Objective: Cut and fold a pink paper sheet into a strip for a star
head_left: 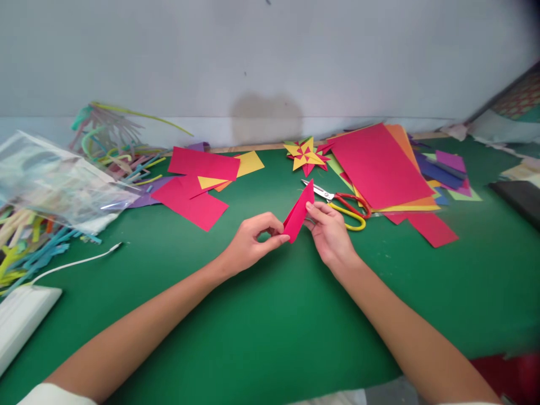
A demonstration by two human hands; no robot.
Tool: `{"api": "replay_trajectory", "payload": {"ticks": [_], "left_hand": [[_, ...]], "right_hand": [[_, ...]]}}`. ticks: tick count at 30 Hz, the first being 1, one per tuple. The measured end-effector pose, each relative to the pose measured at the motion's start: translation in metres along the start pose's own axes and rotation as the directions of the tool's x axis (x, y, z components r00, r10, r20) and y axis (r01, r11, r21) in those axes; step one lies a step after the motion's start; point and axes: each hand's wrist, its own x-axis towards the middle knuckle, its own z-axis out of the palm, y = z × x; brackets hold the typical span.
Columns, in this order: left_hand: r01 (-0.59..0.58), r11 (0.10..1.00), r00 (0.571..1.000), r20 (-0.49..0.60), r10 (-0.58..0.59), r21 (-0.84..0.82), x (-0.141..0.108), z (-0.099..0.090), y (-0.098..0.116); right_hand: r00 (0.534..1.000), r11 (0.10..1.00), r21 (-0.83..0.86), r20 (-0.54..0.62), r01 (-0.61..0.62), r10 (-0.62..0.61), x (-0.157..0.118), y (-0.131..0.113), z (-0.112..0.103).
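Observation:
A folded piece of red paper [298, 215] is held up above the table between my two hands. My left hand [262, 236] pinches its lower left corner with thumb and finger. On the other side, my right hand [328, 228] grips the right edge, thumb in front and fingers behind. Just beyond the right hand lies a pair of scissors [350, 207] with one red and one yellow handle, blades pointing left. Behind the paper rests a layered red and yellow paper star [307, 155].
Red paper sheets [382, 169] are stacked at the back right over orange and yellow ones. Red pieces [192, 202] lie at the back left. Further left are a clear plastic bag [63, 174], coloured pipe cleaners [122, 146] and a white device [27, 320] with a cable. The tabletop [253, 337] is green.

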Motion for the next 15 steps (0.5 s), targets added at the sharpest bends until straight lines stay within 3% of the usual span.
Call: {"api": "replay_trajectory", "payload": {"ticks": [5,8,11,15], "left_hand": [[0.134,0.975,0.982,-0.105,-0.154,-0.177,-0.002,0.008,-0.001],[0.247,0.927,0.958,-0.070,-0.277,-0.281,-0.002,0.013,-0.002],[0.337,0.908,0.938,0.002,-0.347,-0.249,0.000,0.016,0.000],[0.366,0.912,0.927,-0.010,-0.374,-0.187,-0.001,0.021,0.003]], "right_hand": [[0.991,0.989,-0.072,-0.015,0.128,-0.130,0.001,0.000,0.000],[0.981,0.973,-0.133,-0.017,0.188,-0.192,0.000,0.001,0.002],[0.967,0.944,-0.209,0.038,0.255,-0.253,-0.006,0.004,0.005],[0.954,0.904,-0.305,0.120,0.300,-0.276,-0.013,0.008,0.008]]}}
